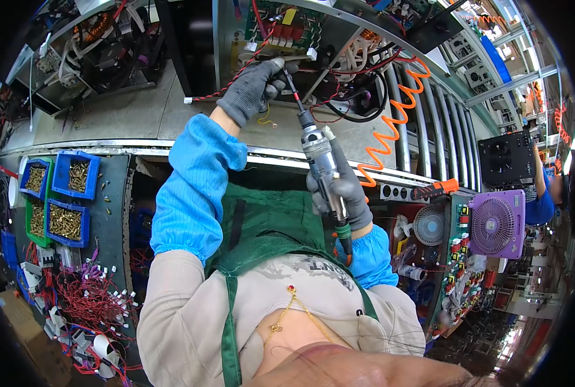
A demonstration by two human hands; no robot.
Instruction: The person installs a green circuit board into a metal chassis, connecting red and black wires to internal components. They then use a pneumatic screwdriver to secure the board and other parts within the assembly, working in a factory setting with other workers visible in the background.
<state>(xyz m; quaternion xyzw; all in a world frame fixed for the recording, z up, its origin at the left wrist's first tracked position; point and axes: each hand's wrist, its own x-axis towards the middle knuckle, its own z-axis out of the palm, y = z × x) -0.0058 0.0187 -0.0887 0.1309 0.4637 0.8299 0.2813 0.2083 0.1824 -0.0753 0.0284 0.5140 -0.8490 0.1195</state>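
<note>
My right hand [342,184], in a grey glove, is wrapped round a pneumatic screwdriver [318,153]. Its long bit slants up and left toward an open metal chassis [200,51] with wiring inside. Beside the bit's tip, my left hand [252,90], also gloved in grey, has its thumb and fingers closed together. Whatever those fingertips pinch is too small to make out. A circuit board [294,29] with red and yellow parts sits inside the chassis, just beyond my left hand. Twisted red and black wires [216,95] run past my left fingers.
Blue bins [74,174] of brass-coloured fasteners stand at left, above a heap of red wire harnesses [94,297]. An orange coiled hose [391,126] crosses beside metal rollers [439,129]. At right are a purple fan [496,224] and another person's blue sleeve [543,205].
</note>
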